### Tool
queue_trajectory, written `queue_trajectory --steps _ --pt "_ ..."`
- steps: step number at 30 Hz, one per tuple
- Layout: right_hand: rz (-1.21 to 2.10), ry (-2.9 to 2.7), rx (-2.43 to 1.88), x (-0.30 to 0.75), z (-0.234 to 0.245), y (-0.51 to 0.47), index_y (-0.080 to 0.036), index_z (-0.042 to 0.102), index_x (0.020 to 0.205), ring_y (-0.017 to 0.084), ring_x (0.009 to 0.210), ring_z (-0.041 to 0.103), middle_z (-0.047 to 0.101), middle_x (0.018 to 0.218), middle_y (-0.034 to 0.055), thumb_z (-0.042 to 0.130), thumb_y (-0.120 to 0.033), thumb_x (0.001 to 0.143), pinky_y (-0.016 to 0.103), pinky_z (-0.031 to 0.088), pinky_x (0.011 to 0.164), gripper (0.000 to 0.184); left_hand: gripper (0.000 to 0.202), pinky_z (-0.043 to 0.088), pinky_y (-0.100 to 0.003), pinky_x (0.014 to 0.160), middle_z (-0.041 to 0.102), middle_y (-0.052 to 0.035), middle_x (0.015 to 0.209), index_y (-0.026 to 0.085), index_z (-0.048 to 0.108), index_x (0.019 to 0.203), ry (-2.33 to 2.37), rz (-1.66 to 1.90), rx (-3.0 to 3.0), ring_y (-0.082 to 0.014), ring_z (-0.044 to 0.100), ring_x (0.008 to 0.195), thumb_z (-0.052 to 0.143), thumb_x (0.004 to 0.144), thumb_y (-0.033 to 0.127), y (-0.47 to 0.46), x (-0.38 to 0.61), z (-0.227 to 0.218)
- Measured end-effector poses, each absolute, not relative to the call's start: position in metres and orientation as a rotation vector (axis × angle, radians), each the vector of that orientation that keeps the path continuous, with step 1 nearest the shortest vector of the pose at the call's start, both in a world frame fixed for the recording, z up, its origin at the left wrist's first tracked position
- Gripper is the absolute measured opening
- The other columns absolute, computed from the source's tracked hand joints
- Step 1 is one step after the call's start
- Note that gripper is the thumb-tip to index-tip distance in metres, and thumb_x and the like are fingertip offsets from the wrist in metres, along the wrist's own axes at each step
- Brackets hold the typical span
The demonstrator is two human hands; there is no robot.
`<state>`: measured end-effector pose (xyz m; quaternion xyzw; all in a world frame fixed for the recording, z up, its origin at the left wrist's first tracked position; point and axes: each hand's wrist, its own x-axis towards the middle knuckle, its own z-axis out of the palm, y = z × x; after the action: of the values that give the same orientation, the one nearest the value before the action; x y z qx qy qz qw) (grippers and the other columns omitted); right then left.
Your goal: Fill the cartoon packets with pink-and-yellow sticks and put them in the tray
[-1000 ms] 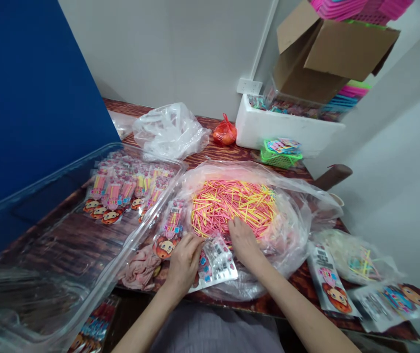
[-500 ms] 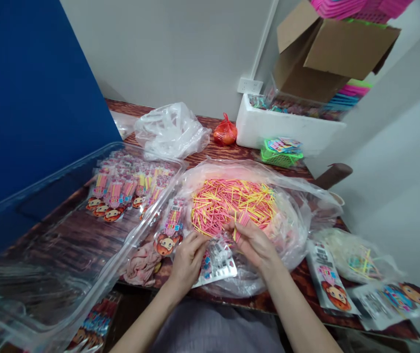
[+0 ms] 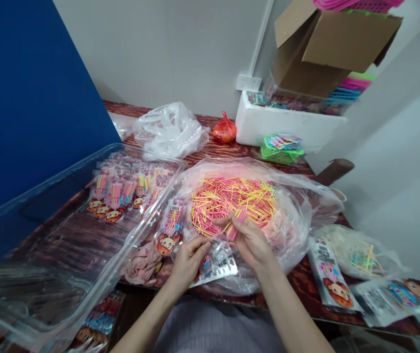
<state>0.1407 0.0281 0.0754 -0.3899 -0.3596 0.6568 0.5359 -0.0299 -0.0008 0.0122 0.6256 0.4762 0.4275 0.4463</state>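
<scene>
My right hand [image 3: 251,243] is closed around a small bundle of thin pink and yellow sticks [image 3: 236,224]. My left hand [image 3: 191,259] pinches the edge of a small printed pouch [image 3: 223,261], whose silver back with a barcode partly shows. The bundle's lower ends are close to the pouch; whether any are inside I cannot tell. Just beyond both hands, a heap of the same sticks [image 3: 228,198] lies in a large clear plastic bag [image 3: 293,245]. A filled pouch [image 3: 169,228] with a cartoon face rests left of my left hand.
A clear plastic bin [image 3: 121,260] on the left contains several filled pouches [image 3: 116,189]. A pink cloth [image 3: 143,264] lies beside it. Flat pouches [image 3: 333,279] and a bag of sticks [image 3: 366,260] are on the right. Behind stand a green basket [image 3: 281,155] and a white foam box [image 3: 287,125].
The bundle in my right hand has tilted over and come down toward the pouch. My right hand has shifted slightly left, while my left hand stays on the pouch.
</scene>
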Motion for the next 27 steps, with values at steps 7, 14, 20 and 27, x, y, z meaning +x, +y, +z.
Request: queue_trajectory --steps 7,14,20,27 --pt "1.599 -0.97 -0.97 0.144 0.082 0.027 -0.018 0.074 0.081 0.024 0.091 0.067 0.077 0.084 0.0067 0.069 -0.042 0.08 0.04 0.045 0.093 0.025 0.025 0.044 -0.027 0.073 0.066 -0.0031 0.082 0.018 0.071 0.085 1.147 1.069 1.585 -0.0169 0.059 0.079 0.053 0.093 0.034 -0.001 -0.03 0.016" --pt "1.689 -0.995 -0.952 0.14 0.087 0.029 -0.017 0.072 0.084 0.023 0.09 0.068 0.077 0.086 0.0077 0.071 -0.042 0.079 0.036 0.048 0.085 0.026 0.026 0.043 -0.028 0.073 0.065 -0.0041 0.081 0.018 0.069 0.083 1.08 1.013 1.702 -0.0172 0.058 0.079 0.051 0.094 0.033 -0.002 -0.032 0.026" --pt "1.684 -0.848 -0.923 0.132 0.086 0.025 -0.019 0.072 0.081 0.026 0.098 0.068 0.078 0.089 0.0073 0.074 -0.04 0.076 0.041 0.047 0.092 0.022 0.023 0.043 -0.026 0.073 0.064 -0.0027 0.081 0.018 0.069 0.083 1.089 1.092 1.572 -0.016 0.058 0.079 0.053 0.092 0.031 -0.004 -0.031 0.019" --pt "1.645 -0.698 -0.815 0.132 0.07 0.014 -0.022 0.073 0.085 0.026 0.106 0.065 0.077 0.096 0.0062 0.071 -0.038 0.08 0.045 0.042 0.101 0.017 0.02 0.046 -0.027 0.076 0.068 -0.0034 0.086 0.017 0.072 0.084 1.105 1.165 1.305 -0.017 0.06 0.081 0.059 0.087 0.033 -0.006 -0.026 0.008"
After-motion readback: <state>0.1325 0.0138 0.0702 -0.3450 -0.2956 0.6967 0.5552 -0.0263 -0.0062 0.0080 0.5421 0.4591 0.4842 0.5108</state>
